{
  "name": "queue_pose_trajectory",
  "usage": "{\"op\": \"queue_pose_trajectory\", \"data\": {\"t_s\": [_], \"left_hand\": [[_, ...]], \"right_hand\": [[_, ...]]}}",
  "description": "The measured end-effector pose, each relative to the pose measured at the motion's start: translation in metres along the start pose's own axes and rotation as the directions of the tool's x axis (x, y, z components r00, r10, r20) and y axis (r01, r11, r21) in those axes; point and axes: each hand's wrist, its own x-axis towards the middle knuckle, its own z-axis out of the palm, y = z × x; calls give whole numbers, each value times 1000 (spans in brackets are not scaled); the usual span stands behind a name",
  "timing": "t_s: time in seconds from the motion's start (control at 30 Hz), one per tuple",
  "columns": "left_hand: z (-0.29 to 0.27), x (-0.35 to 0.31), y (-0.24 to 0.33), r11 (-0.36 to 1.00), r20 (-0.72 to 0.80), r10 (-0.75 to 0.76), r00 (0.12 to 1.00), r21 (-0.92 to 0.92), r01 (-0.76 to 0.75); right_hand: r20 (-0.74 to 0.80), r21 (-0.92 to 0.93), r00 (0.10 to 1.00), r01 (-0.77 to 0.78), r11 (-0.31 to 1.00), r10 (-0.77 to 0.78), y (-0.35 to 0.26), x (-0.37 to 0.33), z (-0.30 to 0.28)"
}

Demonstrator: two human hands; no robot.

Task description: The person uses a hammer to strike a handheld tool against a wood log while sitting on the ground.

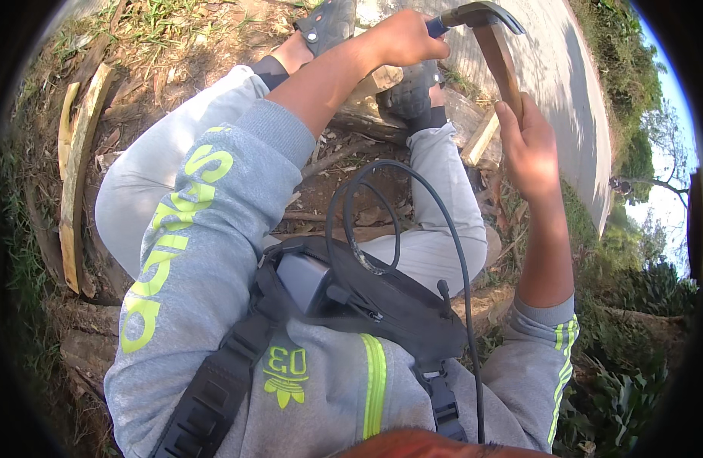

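Note:
My left hand (407, 40) reaches across, its fingers closed on the blue grip of a tool with a dark, curved metal head (483, 13). The head tapers to a downturned tip at its right; its exact kind I cannot make out. My right hand (529, 145) is wrapped round the lower end of a brown piece of wood (499, 67). The wood slants upward, and its top end meets the underside of the metal head in this view. Whether the two are joined or only touching, I cannot tell.
Long split wood pieces (81, 179) lie on the littered ground at left. A short pale stick (481, 137) rests beside my foot. A black bag (382, 305) with a looping cable (450, 221) sits at my waist. Beyond runs a paved road (573, 99), bordered by bushes.

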Motion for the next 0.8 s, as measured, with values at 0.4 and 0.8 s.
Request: {"op": "queue_pose_trajectory", "data": {"t_s": [0.4, 0.8], "left_hand": [[-14, 2, 6, 991, -24, 61, 998, -118, -63], [-5, -5, 13, 987, -108, -39, 993, -157, 22]], "right_hand": [[129, 631, 931, -343, 696, 342, -5, 12, -30], [280, 855, 810, -455, 251, 516, 4, -54, 65]]}}
